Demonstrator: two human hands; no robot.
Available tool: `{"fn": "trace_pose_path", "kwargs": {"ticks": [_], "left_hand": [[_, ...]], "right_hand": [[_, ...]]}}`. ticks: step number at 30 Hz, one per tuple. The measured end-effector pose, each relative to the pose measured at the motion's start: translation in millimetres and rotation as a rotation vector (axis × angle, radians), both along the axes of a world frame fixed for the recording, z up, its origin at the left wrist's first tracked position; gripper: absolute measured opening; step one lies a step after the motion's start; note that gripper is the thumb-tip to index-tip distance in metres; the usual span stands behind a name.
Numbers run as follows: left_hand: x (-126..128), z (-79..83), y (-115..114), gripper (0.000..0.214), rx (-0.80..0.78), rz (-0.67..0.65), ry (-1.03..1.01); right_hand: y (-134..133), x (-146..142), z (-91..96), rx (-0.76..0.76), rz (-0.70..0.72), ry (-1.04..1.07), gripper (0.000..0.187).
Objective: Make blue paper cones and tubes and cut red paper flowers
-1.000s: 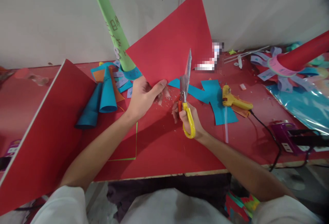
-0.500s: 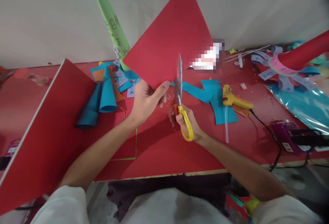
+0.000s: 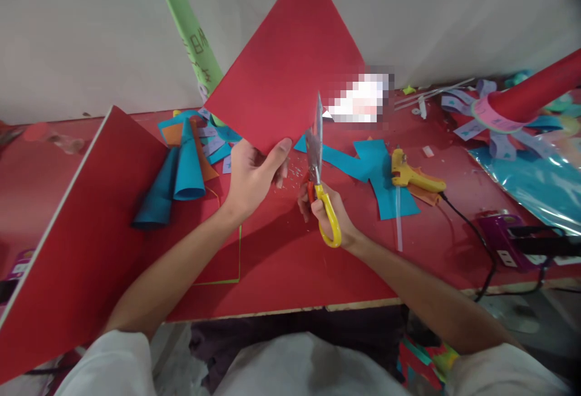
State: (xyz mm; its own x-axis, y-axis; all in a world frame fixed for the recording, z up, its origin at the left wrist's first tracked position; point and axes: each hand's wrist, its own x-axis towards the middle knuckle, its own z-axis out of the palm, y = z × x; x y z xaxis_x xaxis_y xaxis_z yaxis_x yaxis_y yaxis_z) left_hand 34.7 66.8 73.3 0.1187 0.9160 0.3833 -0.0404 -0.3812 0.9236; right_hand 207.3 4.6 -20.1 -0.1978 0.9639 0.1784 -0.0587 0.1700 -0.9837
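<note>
My left hand [image 3: 254, 172] pinches the lower corner of a red paper sheet [image 3: 285, 75] and holds it upright above the red table [image 3: 281, 263]. My right hand [image 3: 329, 214] grips scissors [image 3: 318, 172] with a yellow and orange handle. Their blades point up and sit at the sheet's lower right edge, just right of my left thumb.
A large red board [image 3: 86, 226] leans at the left. Blue paper cones [image 3: 177, 172], a green paper tube [image 3: 190, 39] and blue scraps [image 3: 376, 172] lie behind my hands. A yellow glue gun [image 3: 413, 175] with a black cord, a purple power strip [image 3: 503, 238] and a red tube [image 3: 535, 90] are at the right.
The red sheet has turned and risen, its top corner now higher and further left. The scissors have moved left along the sheet's lower edge, closer to my left hand.
</note>
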Motion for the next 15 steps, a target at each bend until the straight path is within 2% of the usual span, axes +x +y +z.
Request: {"fn": "trace_pose_path", "kwargs": {"ticks": [4,15], "left_hand": [[0.9,1.3,-2.4,0.049,0.008,-0.026,0.054],[1.7,-5.9,0.0,0.050,0.048,-0.029,0.000]], "right_hand": [[2.1,0.7,-4.3,0.013,-0.015,0.034,0.066],[3.9,1.0,-7.5,0.047,-0.021,0.045,0.063]]}}
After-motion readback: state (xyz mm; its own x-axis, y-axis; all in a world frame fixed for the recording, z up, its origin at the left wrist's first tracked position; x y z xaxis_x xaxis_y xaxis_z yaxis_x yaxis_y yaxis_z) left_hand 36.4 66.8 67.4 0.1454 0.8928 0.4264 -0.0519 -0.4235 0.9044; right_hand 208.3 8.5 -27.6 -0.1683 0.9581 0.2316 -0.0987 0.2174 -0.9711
